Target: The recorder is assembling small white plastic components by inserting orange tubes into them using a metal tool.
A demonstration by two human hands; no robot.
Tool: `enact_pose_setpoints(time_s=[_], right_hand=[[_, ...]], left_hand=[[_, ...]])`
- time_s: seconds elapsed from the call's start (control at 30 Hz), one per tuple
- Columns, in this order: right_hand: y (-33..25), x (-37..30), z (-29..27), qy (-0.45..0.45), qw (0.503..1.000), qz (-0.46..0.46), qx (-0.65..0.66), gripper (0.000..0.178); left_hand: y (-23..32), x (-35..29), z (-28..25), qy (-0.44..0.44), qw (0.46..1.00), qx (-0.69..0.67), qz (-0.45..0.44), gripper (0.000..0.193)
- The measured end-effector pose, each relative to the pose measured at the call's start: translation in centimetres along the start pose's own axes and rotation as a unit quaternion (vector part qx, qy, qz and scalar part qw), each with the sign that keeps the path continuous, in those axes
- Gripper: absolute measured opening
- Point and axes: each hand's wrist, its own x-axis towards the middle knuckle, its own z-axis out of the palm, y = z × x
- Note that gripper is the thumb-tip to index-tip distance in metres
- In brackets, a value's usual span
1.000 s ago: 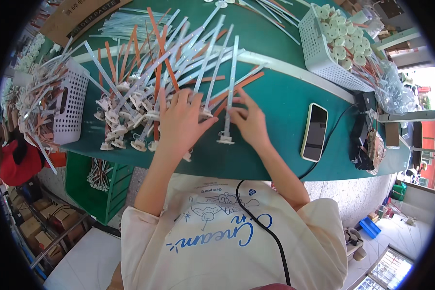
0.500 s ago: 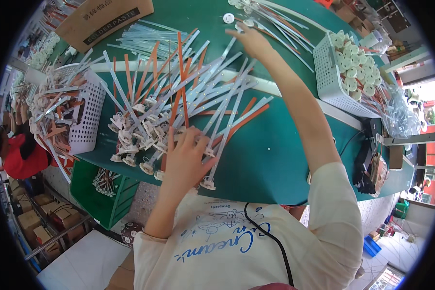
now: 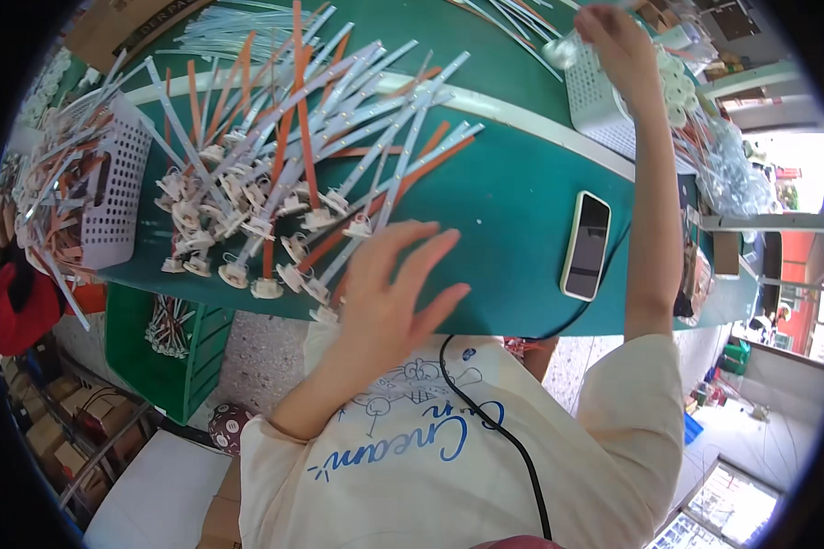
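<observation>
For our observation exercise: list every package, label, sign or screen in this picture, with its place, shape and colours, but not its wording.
Phone: flat on the green table, right of the left hand; dark rectangular screen, pale case.
Cardboard box: far left edge of the table; brown, dark printing.
Clear plastic bags: right of the white basket; crumpled.

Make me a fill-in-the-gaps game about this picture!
1. The tabletop is coloured ____.
2. The phone lies between the pile of sticks and the person's ____ arm.
3. The right hand reaches up to a white ____ of small parts.
4. The left hand rests with its fingers ____.

Missing words: green; right; basket; spread
</observation>
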Motion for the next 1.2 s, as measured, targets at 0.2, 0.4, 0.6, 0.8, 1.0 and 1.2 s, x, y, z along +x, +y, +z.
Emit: enact_pose_setpoints(time_s=[0.2,0.4,0.6,0.8,1.0,1.2], right_hand=[[-6.5,-18.7,1.9,-0.094,0.924,0.137,0.345,0.022],[-7.6,-24.7,4.4,-0.080,0.818,0.258,0.507,0.025],[-8.0,-25.7,4.9,-0.071,0.816,0.271,0.506,0.016],[-8.4,-25.9,5.8,-0.113,0.782,0.335,0.513,0.011],[-8.0,-26.2,5.6,-0.081,0.816,0.318,0.476,0.013],[-8.5,-26.5,5.2,-0.084,0.847,0.337,0.402,0.016]], left_hand=[[-2.0,0.6,7.7,0.043,0.997,-0.055,-0.024,0.050],[-5.3,-0.6,9.0,-0.043,0.999,0.008,-0.019,0.044],[-5.4,-1.2,8.1,-0.036,0.999,0.022,-0.014,0.044],[-4.9,-1.2,8.4,-0.041,0.997,0.062,-0.034,0.042],[-4.8,-1.1,8.1,-0.084,0.992,0.090,0.006,0.043],[-4.5,-1.3,9.1,-0.040,0.989,0.139,-0.006,0.040]])
